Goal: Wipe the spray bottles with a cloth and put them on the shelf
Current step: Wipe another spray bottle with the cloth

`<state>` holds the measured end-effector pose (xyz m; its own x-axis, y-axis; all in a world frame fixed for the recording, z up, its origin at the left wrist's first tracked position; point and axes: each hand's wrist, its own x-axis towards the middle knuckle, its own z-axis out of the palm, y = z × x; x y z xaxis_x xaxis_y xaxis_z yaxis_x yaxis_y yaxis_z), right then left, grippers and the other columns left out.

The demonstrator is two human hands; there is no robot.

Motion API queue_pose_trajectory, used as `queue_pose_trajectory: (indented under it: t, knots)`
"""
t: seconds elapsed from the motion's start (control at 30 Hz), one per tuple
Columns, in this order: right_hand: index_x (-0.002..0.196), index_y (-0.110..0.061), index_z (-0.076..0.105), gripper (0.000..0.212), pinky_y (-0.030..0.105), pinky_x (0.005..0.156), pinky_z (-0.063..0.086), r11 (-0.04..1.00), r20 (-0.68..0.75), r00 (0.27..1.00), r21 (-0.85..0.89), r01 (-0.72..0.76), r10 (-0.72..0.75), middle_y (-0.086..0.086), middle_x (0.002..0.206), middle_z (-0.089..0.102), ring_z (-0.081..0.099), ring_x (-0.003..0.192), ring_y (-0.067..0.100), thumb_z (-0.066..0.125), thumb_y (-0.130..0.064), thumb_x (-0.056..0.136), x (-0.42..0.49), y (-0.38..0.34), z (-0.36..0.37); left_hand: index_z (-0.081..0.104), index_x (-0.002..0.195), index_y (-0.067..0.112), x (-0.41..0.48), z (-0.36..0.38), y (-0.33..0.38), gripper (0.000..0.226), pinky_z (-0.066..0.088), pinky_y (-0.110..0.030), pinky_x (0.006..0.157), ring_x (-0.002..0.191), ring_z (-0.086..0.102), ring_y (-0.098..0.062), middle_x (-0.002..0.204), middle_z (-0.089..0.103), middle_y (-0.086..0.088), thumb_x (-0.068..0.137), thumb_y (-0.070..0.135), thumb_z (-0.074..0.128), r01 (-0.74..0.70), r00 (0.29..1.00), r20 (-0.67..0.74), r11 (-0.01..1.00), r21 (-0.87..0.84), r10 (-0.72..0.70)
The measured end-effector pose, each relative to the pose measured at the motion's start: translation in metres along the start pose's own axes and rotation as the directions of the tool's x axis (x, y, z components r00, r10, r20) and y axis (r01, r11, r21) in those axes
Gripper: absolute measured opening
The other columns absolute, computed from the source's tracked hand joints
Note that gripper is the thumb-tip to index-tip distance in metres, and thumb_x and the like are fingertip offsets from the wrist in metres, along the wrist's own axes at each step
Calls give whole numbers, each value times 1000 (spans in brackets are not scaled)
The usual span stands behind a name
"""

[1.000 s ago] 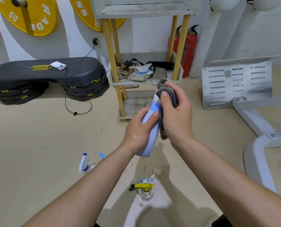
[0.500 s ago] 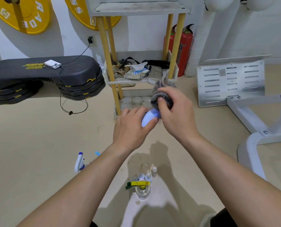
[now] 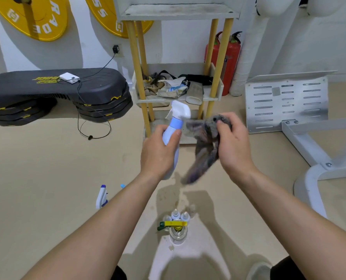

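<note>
A shelf point(image 3: 176, 98) of clutter stands at 12 o'clock, stacked black steps point(image 3: 57, 96) at 10, more bottles point(image 3: 177, 225) on the floor at 6. The left arm hides most of one sprayer point(image 3: 101, 197). The left hand point(image 3: 158, 152) is clamped on a blue bottle point(image 3: 173, 136), nozzle up; the right hand point(image 3: 231, 144) bunches a grey cloth point(image 3: 205, 144), seemingly just clear of it.
</note>
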<state>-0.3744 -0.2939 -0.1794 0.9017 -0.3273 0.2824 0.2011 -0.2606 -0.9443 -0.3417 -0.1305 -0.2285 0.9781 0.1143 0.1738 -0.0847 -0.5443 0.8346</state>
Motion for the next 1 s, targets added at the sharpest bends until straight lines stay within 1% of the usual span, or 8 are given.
queue_pose_trajectory:
  t: [0.13,0.27,0.4,0.47,0.63,0.83,0.93,1.0]
  knots:
    - [110,-19,68,21,15,72,49,944,249,912,-39,-328,327,-4,97,69,64,80,1,52,-10,98,-12,6,7,55,105,26,-6,-6,-1,25,39,-28,66,87,58,-18,94,64,9,98,50,57,56,998,44,990,-131,-50]
    - [127,-26,65,34,14,83,49,927,398,844,-52,-371,360,-15,108,67,64,96,-6,51,-12,99,-30,9,28,59,106,25,-17,-18,-9,28,49,-33,76,91,66,-17,97,71,5,93,49,64,94,990,125,973,-209,-68]
    - [108,-18,77,38,13,74,51,915,464,814,20,-403,349,-9,99,78,71,90,4,44,-4,96,-51,6,56,61,107,20,-37,-43,-23,31,51,-29,73,90,70,-18,98,74,0,88,41,72,278,958,169,885,-373,-230]
    - [104,-22,78,38,22,83,54,912,482,795,-25,-409,369,-8,100,78,72,95,8,44,-8,95,-67,10,75,62,107,16,-52,-55,-36,31,48,-26,67,82,68,-16,94,73,1,87,36,77,354,935,134,830,-431,-329]
    - [100,-16,78,35,23,80,55,878,500,752,-35,-477,429,-4,97,77,70,86,11,44,-6,95,-113,30,116,70,97,26,-91,-70,-74,45,57,-42,87,99,71,-22,104,73,-1,63,53,80,429,879,-13,801,-418,-477]
    - [94,-29,78,39,39,96,55,825,565,644,-123,-552,515,-3,97,77,72,100,24,45,-9,98,-178,74,153,73,93,25,-138,-73,-145,8,56,-40,83,78,65,-19,85,66,1,87,26,77,522,786,-93,738,-428,-611]
    - [79,-40,73,47,39,96,54,815,587,608,-169,-554,535,-9,91,74,70,99,24,44,-8,99,-204,94,172,69,81,32,-153,-70,-179,11,57,-45,83,84,69,-28,91,71,-3,88,26,75,558,743,-167,737,-381,-649]
    - [92,-34,70,38,33,92,54,800,602,569,-217,-559,561,-6,97,72,68,98,19,42,-10,101,-217,108,185,69,85,28,-159,-65,-200,8,58,-44,82,89,68,-33,99,70,-9,89,24,73,584,706,-218,728,-358,-674]
